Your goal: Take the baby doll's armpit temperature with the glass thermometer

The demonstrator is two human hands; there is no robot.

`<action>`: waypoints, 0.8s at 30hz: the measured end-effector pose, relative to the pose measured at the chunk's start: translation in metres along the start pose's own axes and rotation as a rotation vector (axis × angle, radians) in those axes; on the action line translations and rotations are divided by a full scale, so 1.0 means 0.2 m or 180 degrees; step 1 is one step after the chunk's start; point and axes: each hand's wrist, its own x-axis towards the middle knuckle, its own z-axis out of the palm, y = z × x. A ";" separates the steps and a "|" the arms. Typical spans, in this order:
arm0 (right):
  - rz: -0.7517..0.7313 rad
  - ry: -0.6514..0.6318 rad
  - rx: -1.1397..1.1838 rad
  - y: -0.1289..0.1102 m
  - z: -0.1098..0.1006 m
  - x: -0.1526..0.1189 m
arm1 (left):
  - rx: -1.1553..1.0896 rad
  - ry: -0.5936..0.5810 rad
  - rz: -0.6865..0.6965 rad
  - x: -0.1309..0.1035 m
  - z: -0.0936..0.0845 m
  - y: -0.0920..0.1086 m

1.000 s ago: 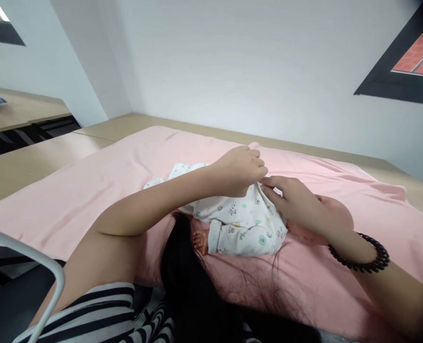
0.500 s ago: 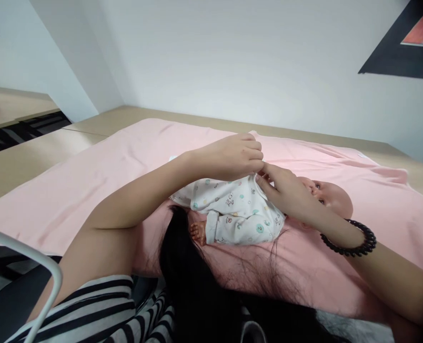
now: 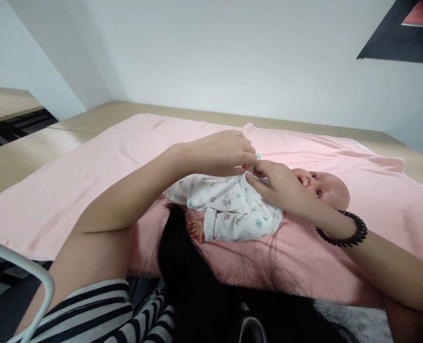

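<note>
A baby doll (image 3: pixel 331 190) lies on its back on a pink cloth (image 3: pixel 100 176), its head to the right. It wears a white printed baby shirt (image 3: pixel 229 197), and one small doll hand (image 3: pixel 196 230) pokes out of the near sleeve. My left hand (image 3: pixel 231 151) is closed over the doll's chest, fingertips at the shirt's front; what exactly they pinch is mostly hidden. Close against it, my right hand (image 3: pixel 277 183) pinches the shirt's front edge near the neckline with thumb and fingers. A bit of teal-printed fabric (image 3: pixel 258 156) shows beyond the fingertips.
The cloth covers a wooden table (image 3: pixel 90 114) against a white wall (image 3: pixel 211 62). Long dark hair (image 3: pixel 186 262) hangs over the near edge. A white curved bar (image 3: pixel 36 271) stands at lower left. Another table (image 3: pixel 7 102) is further left.
The view has shifted slightly, so everything sits a little further left. My fingers have parted a little at the shirt's front, and the teal-printed fabric shows more beyond them.
</note>
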 end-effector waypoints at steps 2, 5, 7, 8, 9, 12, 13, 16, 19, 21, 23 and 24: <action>-0.0034 0.0005 -0.0028 0.00 0.00 0.00 | -0.0384 0.0004 -0.0001 -0.01 0.01 -0.02; -0.0012 -0.0099 -0.0049 -0.01 -0.01 -0.01 | -0.0867 -0.0104 -0.0027 -0.03 0.02 -0.04; 0.0036 -0.0203 -0.0075 -0.02 -0.01 -0.01 | -0.1115 -0.0219 -0.0067 -0.03 0.03 -0.06; 0.0050 -0.0230 -0.0080 -0.03 -0.02 -0.01 | -0.1232 -0.0267 -0.0088 -0.03 0.04 -0.06; 0.0047 -0.0234 -0.0082 -0.03 -0.02 -0.01 | -0.1343 -0.0304 -0.0110 -0.03 0.04 -0.07; -0.0019 -0.0188 -0.0096 -0.04 -0.01 -0.02 | -0.1588 -0.0342 -0.0147 -0.02 0.05 -0.07; -0.0033 -0.0179 -0.0105 -0.04 -0.01 -0.02 | -0.1626 -0.0342 -0.0154 -0.02 0.05 -0.07; -0.0015 -0.0174 -0.0127 -0.06 -0.01 -0.02 | -0.1635 -0.0352 -0.0165 -0.02 0.05 -0.07; 0.0002 -0.0235 -0.0084 -0.06 -0.04 -0.03 | -0.1636 -0.0390 -0.0199 -0.03 0.04 -0.08; 0.0071 -0.0349 -0.0043 -0.06 -0.09 -0.03 | -0.1650 -0.0413 -0.0216 -0.04 0.02 -0.07; 0.0111 -0.0425 0.0039 -0.03 -0.14 -0.02 | -0.1647 -0.0448 -0.0246 -0.05 -0.02 -0.06; 0.0101 -0.0434 0.0106 -0.02 -0.16 -0.02 | -0.1638 -0.0459 -0.0260 -0.05 -0.04 -0.05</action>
